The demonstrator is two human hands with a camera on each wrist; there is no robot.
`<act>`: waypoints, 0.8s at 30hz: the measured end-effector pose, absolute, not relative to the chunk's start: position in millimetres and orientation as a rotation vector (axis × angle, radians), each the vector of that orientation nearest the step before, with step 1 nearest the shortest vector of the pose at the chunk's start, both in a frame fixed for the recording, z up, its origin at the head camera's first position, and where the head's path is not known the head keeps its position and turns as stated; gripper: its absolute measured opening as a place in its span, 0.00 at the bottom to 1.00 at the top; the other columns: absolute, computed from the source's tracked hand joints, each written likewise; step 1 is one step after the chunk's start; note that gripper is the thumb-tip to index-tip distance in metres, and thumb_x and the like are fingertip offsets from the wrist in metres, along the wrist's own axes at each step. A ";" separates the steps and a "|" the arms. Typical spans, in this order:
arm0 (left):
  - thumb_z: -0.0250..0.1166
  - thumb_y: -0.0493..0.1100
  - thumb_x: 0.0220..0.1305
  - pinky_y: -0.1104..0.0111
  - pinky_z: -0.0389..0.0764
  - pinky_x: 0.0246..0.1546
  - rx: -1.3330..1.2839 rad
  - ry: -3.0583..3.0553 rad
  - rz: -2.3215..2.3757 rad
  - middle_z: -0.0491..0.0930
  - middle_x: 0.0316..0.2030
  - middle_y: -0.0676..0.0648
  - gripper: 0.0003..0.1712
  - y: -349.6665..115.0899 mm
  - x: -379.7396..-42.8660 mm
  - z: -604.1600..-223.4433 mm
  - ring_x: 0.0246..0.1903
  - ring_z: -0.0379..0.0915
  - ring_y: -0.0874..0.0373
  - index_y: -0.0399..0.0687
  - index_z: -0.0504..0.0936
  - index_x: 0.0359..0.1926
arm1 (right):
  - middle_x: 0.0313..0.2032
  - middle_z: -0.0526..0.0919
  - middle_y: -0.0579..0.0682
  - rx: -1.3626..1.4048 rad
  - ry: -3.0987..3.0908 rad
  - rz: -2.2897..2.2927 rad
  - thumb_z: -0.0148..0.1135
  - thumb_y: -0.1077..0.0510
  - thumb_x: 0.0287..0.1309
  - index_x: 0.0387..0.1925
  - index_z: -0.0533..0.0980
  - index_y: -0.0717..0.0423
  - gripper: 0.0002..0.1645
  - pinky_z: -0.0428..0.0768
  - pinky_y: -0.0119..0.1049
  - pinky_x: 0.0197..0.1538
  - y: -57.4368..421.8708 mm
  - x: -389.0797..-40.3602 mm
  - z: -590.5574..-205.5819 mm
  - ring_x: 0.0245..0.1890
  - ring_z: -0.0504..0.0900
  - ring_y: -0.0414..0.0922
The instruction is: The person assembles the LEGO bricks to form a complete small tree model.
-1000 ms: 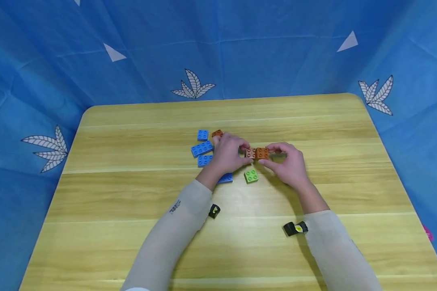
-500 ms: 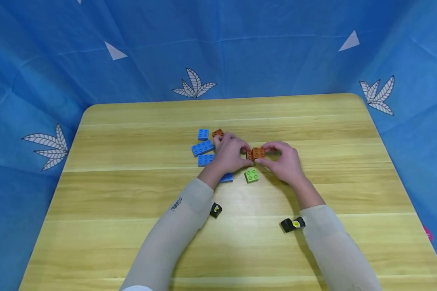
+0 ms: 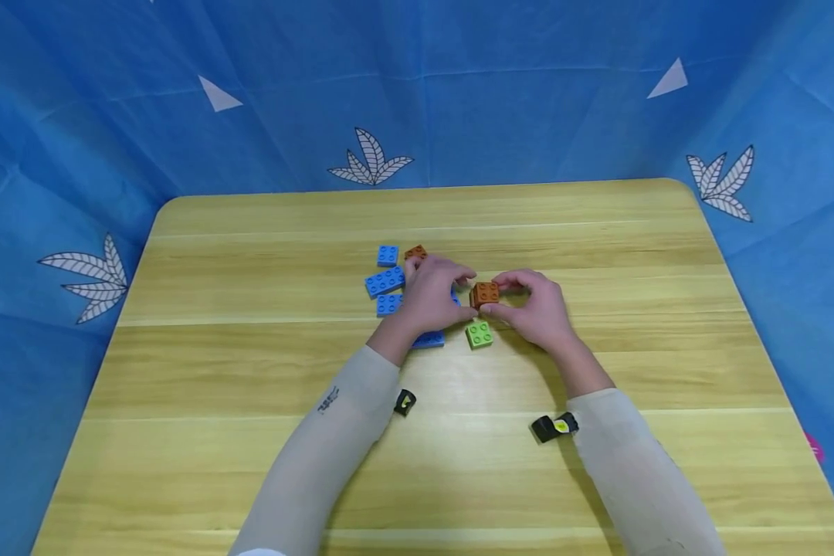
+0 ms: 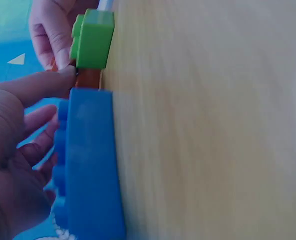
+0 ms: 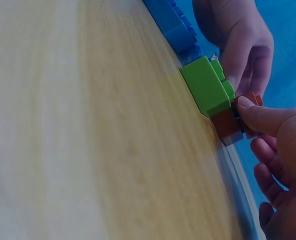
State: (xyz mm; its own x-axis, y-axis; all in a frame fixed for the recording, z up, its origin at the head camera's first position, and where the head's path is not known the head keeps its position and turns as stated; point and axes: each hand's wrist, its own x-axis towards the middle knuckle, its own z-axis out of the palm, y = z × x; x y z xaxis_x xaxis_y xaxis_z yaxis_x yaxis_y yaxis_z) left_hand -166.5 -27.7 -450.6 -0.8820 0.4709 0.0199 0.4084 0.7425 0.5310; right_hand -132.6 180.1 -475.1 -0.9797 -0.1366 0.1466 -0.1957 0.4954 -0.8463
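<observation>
My right hand (image 3: 538, 313) pinches a brown two-by-two toy brick (image 3: 486, 293) between thumb and fingertips. In the right wrist view it sits over another brown brick (image 5: 226, 128) standing on the table; whether the studs are fully pressed together is hidden. To the left, my left hand (image 3: 434, 293) has its thumb and index finger spread around the lower brick's left side, thumb tip close to it. Just in front stands a lime-green brick (image 3: 479, 334). Under and beside the left hand lie blue bricks (image 3: 428, 340), partly covered.
Left of the hands are more blue bricks (image 3: 385, 282), one a small square brick (image 3: 388, 255). Behind the left hand lies another brown brick (image 3: 415, 252). A blue patterned cloth (image 3: 417, 93) hangs behind the wooden table (image 3: 285, 371). Black straps (image 3: 554, 426) show at both wrists.
My right hand has moved left with its brown brick, from beside the other brown brick to over it. The left thumb and index finger have spread a little wider apart.
</observation>
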 end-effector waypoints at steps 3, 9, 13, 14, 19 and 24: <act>0.78 0.52 0.54 0.51 0.55 0.61 0.715 2.799 0.952 0.82 0.44 0.54 0.30 -36.1 -161.6 -446.3 0.54 0.69 0.54 0.51 0.83 0.58 | 0.41 0.84 0.54 0.306 -2.665 1.519 0.81 0.59 0.46 0.44 0.82 0.60 0.23 0.76 0.51 0.50 178.8 -133.0 -475.8 0.43 0.82 0.53; 0.75 0.53 0.58 0.53 0.60 0.60 0.727 2.785 0.959 0.82 0.45 0.54 0.27 -39.0 -160.6 -444.9 0.51 0.71 0.55 0.50 0.84 0.56 | 0.41 0.84 0.54 0.319 -2.656 1.504 0.82 0.59 0.46 0.45 0.82 0.60 0.23 0.77 0.51 0.50 177.9 -134.4 -478.1 0.43 0.82 0.53; 0.75 0.57 0.57 0.54 0.58 0.59 0.753 2.764 0.940 0.83 0.44 0.56 0.27 -33.9 -164.6 -447.6 0.50 0.71 0.56 0.50 0.85 0.55 | 0.41 0.85 0.54 0.330 -2.662 1.511 0.81 0.59 0.47 0.47 0.82 0.60 0.24 0.76 0.51 0.50 178.1 -133.7 -476.1 0.43 0.82 0.53; 0.75 0.57 0.57 0.54 0.58 0.59 0.757 2.764 0.936 0.83 0.44 0.56 0.27 -32.8 -165.4 -448.2 0.50 0.71 0.56 0.51 0.85 0.55 | 0.40 0.85 0.54 0.333 -2.663 1.515 0.81 0.59 0.47 0.47 0.82 0.60 0.25 0.76 0.51 0.51 178.0 -133.8 -475.8 0.43 0.82 0.53; 0.74 0.56 0.59 0.54 0.57 0.57 0.770 2.763 0.949 0.83 0.44 0.57 0.23 -29.8 -168.1 -450.6 0.50 0.71 0.57 0.53 0.86 0.52 | 0.39 0.85 0.54 0.345 -2.660 1.520 0.79 0.61 0.49 0.48 0.82 0.61 0.23 0.76 0.50 0.50 179.4 -134.1 -474.4 0.42 0.81 0.53; 0.74 0.54 0.60 0.53 0.56 0.57 0.767 2.745 0.985 0.83 0.44 0.57 0.21 -29.7 -169.4 -452.0 0.50 0.70 0.57 0.53 0.86 0.53 | 0.39 0.86 0.54 0.370 -2.666 1.521 0.77 0.64 0.51 0.48 0.83 0.62 0.21 0.76 0.49 0.48 182.5 -132.9 -472.7 0.41 0.81 0.52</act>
State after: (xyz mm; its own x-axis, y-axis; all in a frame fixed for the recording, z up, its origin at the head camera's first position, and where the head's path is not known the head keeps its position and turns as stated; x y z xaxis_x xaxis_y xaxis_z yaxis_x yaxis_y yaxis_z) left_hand -169.4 -29.7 -452.0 -0.8631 0.5024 0.0512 0.4204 0.6585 0.6242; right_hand -132.9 182.5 -472.7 -0.9702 -0.1813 0.1609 -0.2308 0.4874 -0.8421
